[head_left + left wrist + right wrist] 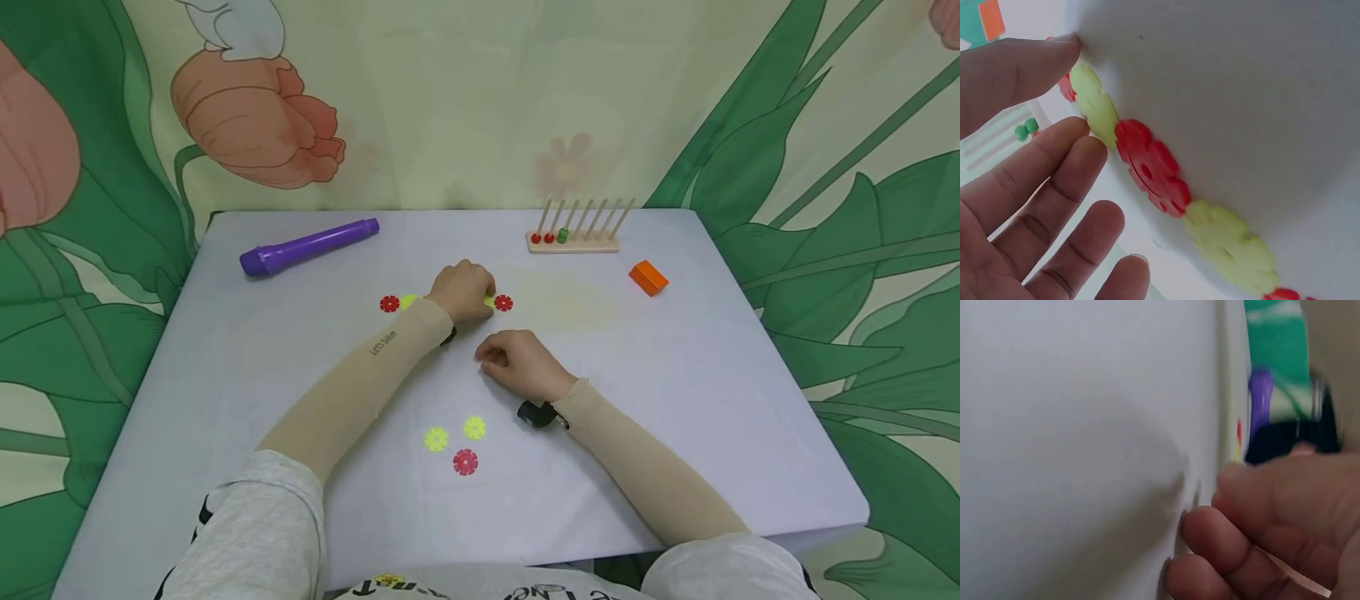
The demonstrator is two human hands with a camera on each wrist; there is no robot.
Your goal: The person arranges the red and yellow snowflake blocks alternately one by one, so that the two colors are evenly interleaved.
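A row of flower-shaped plastic discs, red and yellow by turns, lies across the table. My left hand (pixel 463 292) reaches over it and hides its middle in the head view. In the left wrist view the thumb and fingertips lie on either side of a yellow disc (pixel 1094 103) near the row's far end, beside a red disc (pixel 503 303). Another red disc (pixel 1150 165) follows it in the row. My right hand (pixel 525 364) rests low over the table in front of the row, fingers loosely curled, with nothing visible in it.
Nearer the body lie two loose yellow discs (pixel 436 439) and a red disc (pixel 465 462). A purple stick with a wider end (pixel 309 247) lies at the back left. Back right stand a wooden peg rack (pixel 573 243) with a few beads and an orange block (pixel 648 278).
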